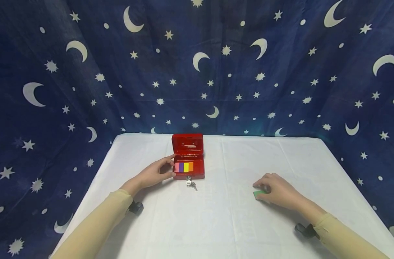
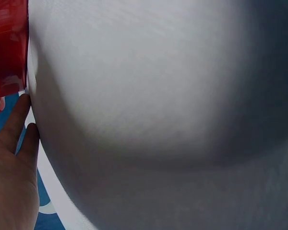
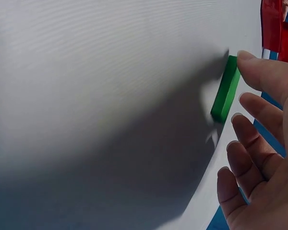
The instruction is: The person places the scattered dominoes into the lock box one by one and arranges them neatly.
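A red metal cash box (image 1: 199,167) stands with its lid (image 1: 187,144) raised. Inside, along its left part, pink, purple, yellow and orange blocks (image 1: 186,167) lie side by side. At the box's left side, my left hand (image 1: 151,173) has thumb and forefinger spread, their tips touching the wall; in the left wrist view the box's red wall (image 2: 8,48) shows above the fingers. My right hand (image 1: 282,192) is over a green block (image 3: 224,91) on the cloth. The thumb reaches one end of the block, while the other fingers are apart from it.
A small lock with keys (image 1: 192,184) hangs at the front of the cash box. White cloth (image 1: 216,223) covers the table. Behind and at both sides hangs a dark blue curtain (image 1: 184,68) with moons and stars.
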A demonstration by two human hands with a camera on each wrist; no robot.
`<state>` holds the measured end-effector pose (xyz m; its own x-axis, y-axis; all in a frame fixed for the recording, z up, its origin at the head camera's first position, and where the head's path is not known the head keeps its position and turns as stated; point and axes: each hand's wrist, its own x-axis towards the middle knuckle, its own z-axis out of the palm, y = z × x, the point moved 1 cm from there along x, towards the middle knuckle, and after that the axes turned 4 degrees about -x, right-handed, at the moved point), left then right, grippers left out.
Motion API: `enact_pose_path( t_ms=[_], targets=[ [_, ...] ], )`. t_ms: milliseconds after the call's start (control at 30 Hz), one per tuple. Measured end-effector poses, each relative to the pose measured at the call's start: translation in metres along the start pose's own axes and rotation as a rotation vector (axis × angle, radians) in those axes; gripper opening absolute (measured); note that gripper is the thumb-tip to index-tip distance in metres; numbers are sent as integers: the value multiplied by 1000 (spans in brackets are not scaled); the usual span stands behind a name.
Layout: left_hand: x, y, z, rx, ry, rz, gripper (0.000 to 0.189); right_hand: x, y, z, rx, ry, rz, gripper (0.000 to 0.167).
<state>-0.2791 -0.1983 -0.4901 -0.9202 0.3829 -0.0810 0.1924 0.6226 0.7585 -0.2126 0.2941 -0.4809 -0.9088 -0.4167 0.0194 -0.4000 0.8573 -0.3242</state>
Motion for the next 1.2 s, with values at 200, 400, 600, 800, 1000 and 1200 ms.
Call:
enact_pose_path(
  t_ms=[200,400,600,800,1000,1200],
  targets=[
    [-1,1,0,-9,-4,5,38,-8,8,-3,-20,16,25,32],
    [-1,3,-1,-15,-9,5,37,-13,13,-4,-27,11,52,26],
    [0,3,0,-18,-9,1,37,-15,14,-3,-3,8,89,22],
    [0,2,0,-12,-7,3,37,-17,13,-1,13,19,100,21],
    [0,2,0,-10,-6,8,38,-17,9,1,32,37,114,20],
    [0,1,-1,-13,-6,4,38,-17,6,4,14,21,140,27]
  ],
)
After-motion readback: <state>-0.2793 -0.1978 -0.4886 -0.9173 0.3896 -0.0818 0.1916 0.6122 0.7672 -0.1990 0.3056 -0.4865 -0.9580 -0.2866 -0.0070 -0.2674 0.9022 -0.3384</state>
